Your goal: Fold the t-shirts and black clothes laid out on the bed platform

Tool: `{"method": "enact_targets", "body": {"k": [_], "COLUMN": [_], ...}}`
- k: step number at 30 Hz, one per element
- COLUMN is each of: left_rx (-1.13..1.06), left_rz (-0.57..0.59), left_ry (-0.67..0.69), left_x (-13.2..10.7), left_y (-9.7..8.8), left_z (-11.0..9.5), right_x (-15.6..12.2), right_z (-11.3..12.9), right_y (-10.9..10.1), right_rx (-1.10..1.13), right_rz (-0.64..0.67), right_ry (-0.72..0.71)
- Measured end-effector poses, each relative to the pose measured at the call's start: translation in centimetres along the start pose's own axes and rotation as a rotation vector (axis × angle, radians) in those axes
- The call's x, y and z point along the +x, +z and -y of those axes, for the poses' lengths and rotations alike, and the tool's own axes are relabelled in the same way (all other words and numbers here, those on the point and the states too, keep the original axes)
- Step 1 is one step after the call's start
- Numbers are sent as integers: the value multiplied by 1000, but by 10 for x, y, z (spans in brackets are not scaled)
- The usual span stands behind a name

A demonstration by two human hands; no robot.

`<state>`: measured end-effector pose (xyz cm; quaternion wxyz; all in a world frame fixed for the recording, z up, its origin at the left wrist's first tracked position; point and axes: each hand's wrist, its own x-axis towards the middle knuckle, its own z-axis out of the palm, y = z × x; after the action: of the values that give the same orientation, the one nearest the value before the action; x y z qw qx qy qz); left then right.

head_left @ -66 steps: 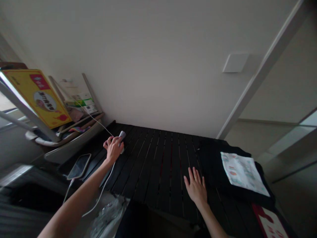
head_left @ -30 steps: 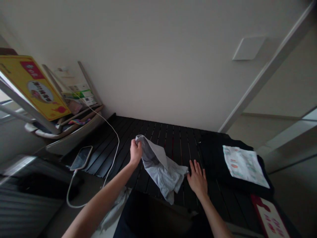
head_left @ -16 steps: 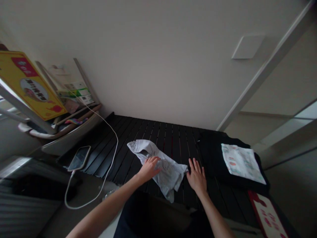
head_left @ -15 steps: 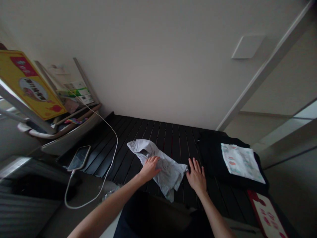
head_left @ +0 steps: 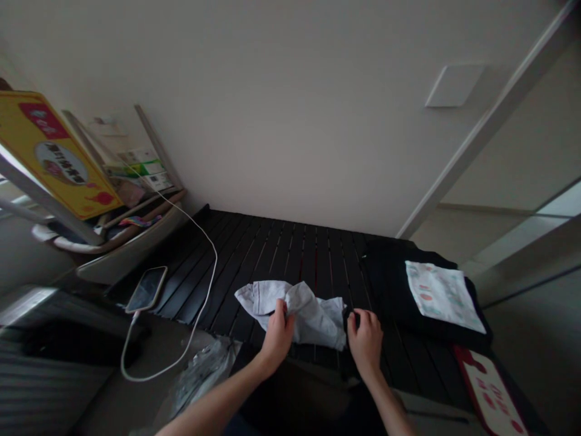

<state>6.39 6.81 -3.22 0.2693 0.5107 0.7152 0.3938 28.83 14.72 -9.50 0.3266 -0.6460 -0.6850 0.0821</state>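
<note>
A light grey cloth garment [head_left: 313, 312] lies crumpled across the black slatted surface in front of me; its exact kind cannot be told. My left hand [head_left: 278, 339] is closed on its near edge, thumb on top and fingers partly hidden by the fabric. Just past the garment's right end, my right hand [head_left: 365, 340] has its fingers curled in. A dark patch shows between that hand and the cloth, and whatever the curled fingers hold is hidden.
To the right lie folded black clothes [head_left: 385, 284] with a white printed cloth [head_left: 442, 297] on top. A phone [head_left: 147, 289] on a white cable [head_left: 213, 266] is at left, near a basket [head_left: 131, 239]. Clear plastic [head_left: 206, 366] lies at the near edge; a red-and-white card [head_left: 492, 393] sits right.
My left hand has gone from lying on the garment to gripping its near edge. The garment's near part is now folded up and bunched. My right hand's spread fingers have curled in.
</note>
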Motion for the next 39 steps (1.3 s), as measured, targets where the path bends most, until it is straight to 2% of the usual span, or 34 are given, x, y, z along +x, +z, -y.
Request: {"method": "enact_targets", "body": {"k": [2,4,5,8,9,10,11,13,15,16,19,21,24,26,29,33,37,39], "left_rx": [-84,-132,-135,-54,-28,-11,-3,11,73,134,358,434,404,345,208,14,-43,-16], "left_rz": [-53,27,133,582,690,737,720,544,364,329,421,474,430,362,224,59,-109,-216], "left_ry": [-28,8,55,259,319,358,371,329,284,285,317,297,238,186,80,-81,-192,-211], "left_x": [-7,-19,-27,-49,-53,-53,-51,-36,-12,2,40,56,69,74,82,92,89,86], "left_y": [8,16,19,22,21,20,18,14,13,14,24,34,44,43,26,-17,-63,-81], "left_z": [-12,-27,-34,-51,-53,-55,-55,-54,-51,-50,-43,-38,-30,-24,-8,28,68,78], "right_x": [-13,-20,-20,-15,-12,-8,-4,3,9,11,18,21,27,33,47,67,79,80], "right_z": [18,36,43,52,51,49,46,41,39,39,42,39,21,4,-19,-29,-32,-36], "right_y": [-8,-14,-16,-17,-17,-17,-18,-22,-27,-30,-35,-36,-36,-38,-43,-42,-22,-7], "right_rx": [78,207,295,544,584,604,619,679,772,812,867,857,770,685,603,564,437,351], "right_rz": [87,187,249,420,449,462,466,484,495,498,490,468,367,295,255,324,325,275], "right_ry": [81,177,219,315,334,338,319,237,179,176,213,217,227,241,228,169,110,116]}}
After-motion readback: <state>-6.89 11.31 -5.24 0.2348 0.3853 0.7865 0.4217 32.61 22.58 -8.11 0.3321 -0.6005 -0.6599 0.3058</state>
